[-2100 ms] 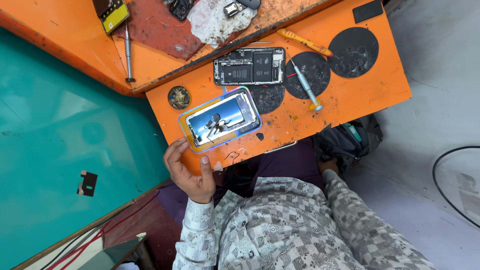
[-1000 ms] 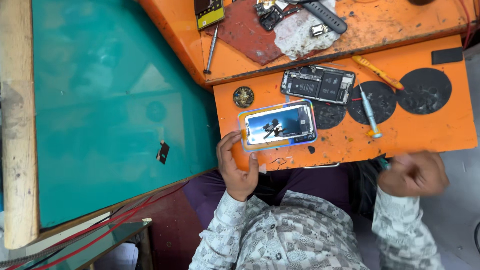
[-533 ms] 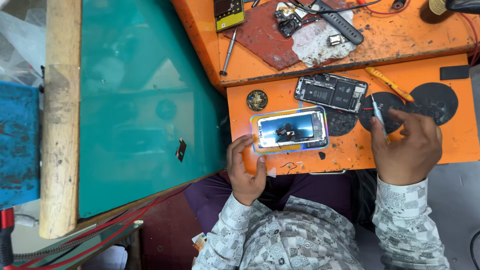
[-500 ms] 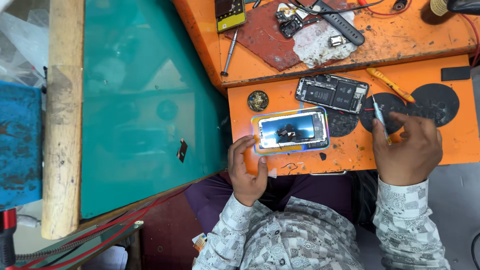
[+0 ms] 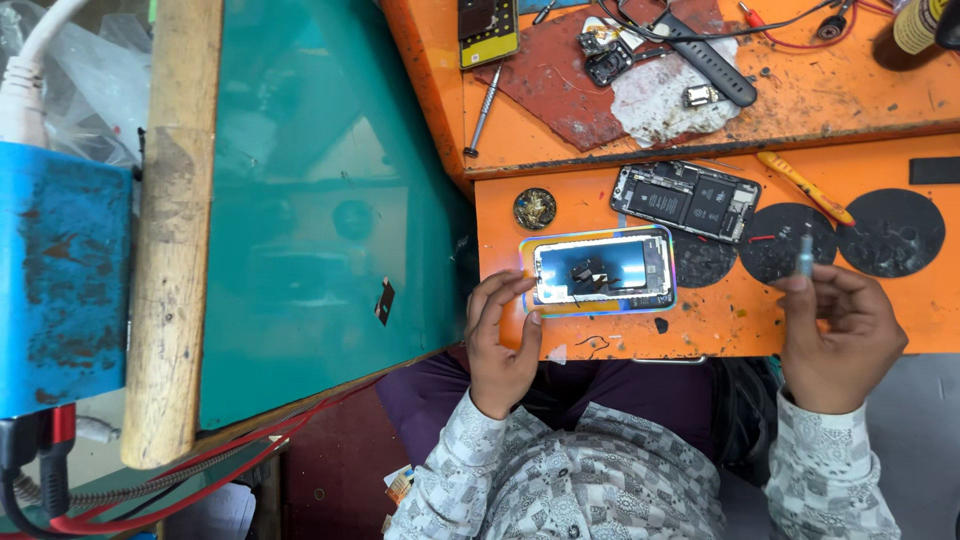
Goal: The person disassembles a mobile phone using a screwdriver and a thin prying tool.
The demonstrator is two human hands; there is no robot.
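We see the small grey metal screwdriver (image 5: 805,256) pinched upright in the fingertips of the right hand (image 5: 838,338), over the near right of the orange work board (image 5: 720,325). To its left lies the iridescent-framed phone screen (image 5: 600,271), the left hand (image 5: 500,335) resting loose-fingered at its left edge. Just beyond lies the opened black phone body (image 5: 686,200).

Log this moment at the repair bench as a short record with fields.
left hand: fingers rest on the near-left edge of the phone screen panel
right hand: holds a small grey screwdriver upright
panel: lies flat on the orange work board, rainbow-edged frame
behind panel: opened phone body, insides showing
beside it: yellow pry tool, round black pads
left of board: teal table
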